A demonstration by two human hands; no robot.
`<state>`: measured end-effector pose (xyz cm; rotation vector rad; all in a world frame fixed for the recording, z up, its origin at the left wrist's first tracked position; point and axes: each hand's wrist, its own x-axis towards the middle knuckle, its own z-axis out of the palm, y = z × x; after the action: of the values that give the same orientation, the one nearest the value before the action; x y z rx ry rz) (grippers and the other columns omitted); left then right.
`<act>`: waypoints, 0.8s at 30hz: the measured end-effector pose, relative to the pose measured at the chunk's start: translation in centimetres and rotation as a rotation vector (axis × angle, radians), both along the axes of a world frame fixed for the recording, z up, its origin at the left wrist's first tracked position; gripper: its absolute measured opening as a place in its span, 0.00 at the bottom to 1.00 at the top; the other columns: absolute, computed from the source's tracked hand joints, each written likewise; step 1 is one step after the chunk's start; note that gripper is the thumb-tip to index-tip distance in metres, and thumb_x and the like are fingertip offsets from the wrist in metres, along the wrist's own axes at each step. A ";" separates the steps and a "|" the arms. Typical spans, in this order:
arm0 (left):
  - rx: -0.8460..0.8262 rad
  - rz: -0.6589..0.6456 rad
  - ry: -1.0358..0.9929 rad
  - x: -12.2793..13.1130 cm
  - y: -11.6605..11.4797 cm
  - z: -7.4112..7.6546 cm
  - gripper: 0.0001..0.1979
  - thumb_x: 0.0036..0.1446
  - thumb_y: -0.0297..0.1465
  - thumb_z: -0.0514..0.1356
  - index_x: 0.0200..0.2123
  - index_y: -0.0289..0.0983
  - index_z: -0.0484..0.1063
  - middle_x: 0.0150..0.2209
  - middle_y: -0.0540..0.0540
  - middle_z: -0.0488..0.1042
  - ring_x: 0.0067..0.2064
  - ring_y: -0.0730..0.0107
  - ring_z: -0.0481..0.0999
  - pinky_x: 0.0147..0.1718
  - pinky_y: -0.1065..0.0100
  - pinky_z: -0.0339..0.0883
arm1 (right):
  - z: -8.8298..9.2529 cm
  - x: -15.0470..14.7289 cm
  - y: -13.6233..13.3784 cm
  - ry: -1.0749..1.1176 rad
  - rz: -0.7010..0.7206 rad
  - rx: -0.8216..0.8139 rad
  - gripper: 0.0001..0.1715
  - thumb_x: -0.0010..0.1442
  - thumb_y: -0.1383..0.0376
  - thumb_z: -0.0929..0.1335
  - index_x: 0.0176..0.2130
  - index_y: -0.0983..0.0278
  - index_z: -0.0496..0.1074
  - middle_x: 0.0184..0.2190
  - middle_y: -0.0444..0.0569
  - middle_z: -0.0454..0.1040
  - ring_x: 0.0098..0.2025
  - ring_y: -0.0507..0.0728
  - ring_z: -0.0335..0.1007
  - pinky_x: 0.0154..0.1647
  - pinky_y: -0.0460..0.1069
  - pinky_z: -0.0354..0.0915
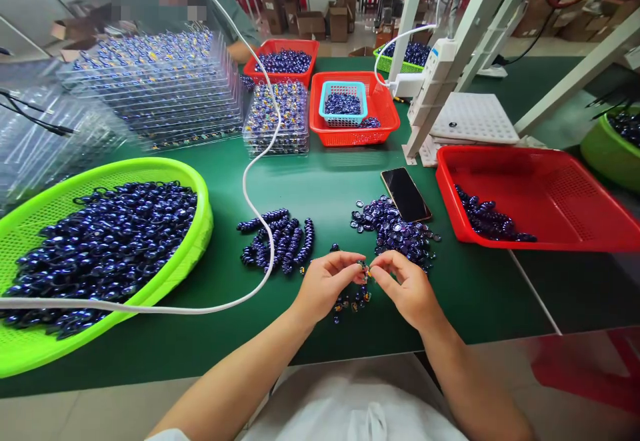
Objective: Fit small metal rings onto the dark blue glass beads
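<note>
My left hand (327, 284) and my right hand (405, 288) meet above the green table (320, 181), fingers pinched on a short string of dark blue beads (364, 271) that hangs down between them. A loose pile of blue beads (393, 228) lies just beyond my right hand. Several finished bead strands (280, 241) lie in a row beyond my left hand. A few beads rest on the table under my hands.
A lime round basket (200, 188) full of blue beads sits at left, with a white cable (250, 181) across it. A phone (406, 194), red baskets (550, 188), stacked clear trays (160, 88) and a white frame (450, 68) stand beyond. A person works at the far end.
</note>
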<state>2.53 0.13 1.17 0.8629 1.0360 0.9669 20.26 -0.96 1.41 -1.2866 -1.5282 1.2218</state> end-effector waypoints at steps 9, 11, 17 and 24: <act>-0.014 0.019 -0.011 -0.5 0.3 -0.3 0.06 0.49 0.29 0.67 0.31 0.33 0.79 0.26 0.49 0.77 0.23 0.79 0.68 0.25 0.75 0.62 | -0.3 -0.1 -0.2 -0.092 0.052 0.352 0.08 0.61 0.69 0.69 0.42 0.59 0.72 0.36 0.44 0.73 0.35 0.53 0.71 0.39 0.49 0.67; -0.026 0.017 -0.006 -0.4 0.3 0.0 0.06 0.48 0.29 0.66 0.30 0.33 0.78 0.25 0.49 0.76 0.23 0.79 0.67 0.23 0.75 0.60 | -0.3 -0.4 -0.2 -0.107 0.069 0.466 0.11 0.60 0.71 0.70 0.43 0.59 0.71 0.37 0.45 0.73 0.36 0.53 0.71 0.39 0.49 0.68; 0.003 0.000 0.093 0.2 0.0 0.7 0.06 0.46 0.29 0.66 0.30 0.32 0.79 0.22 0.50 0.74 0.21 0.80 0.65 0.22 0.76 0.58 | -0.9 -0.9 -0.1 -0.247 0.056 0.664 0.13 0.60 0.75 0.68 0.42 0.59 0.69 0.36 0.48 0.73 0.39 0.56 0.71 0.40 0.52 0.69; 0.030 0.008 0.128 0.4 -0.3 0.7 0.11 0.50 0.32 0.66 0.37 0.33 0.80 0.32 0.44 0.82 0.30 0.69 0.78 0.31 0.70 0.74 | -0.2 -0.7 0.0 -0.229 0.024 0.413 0.06 0.64 0.71 0.65 0.36 0.61 0.68 0.32 0.45 0.68 0.33 0.54 0.66 0.36 0.49 0.64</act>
<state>2.95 -0.17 1.91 0.9560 1.1371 0.9458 19.53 -0.93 1.18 -1.1589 -1.8465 0.7350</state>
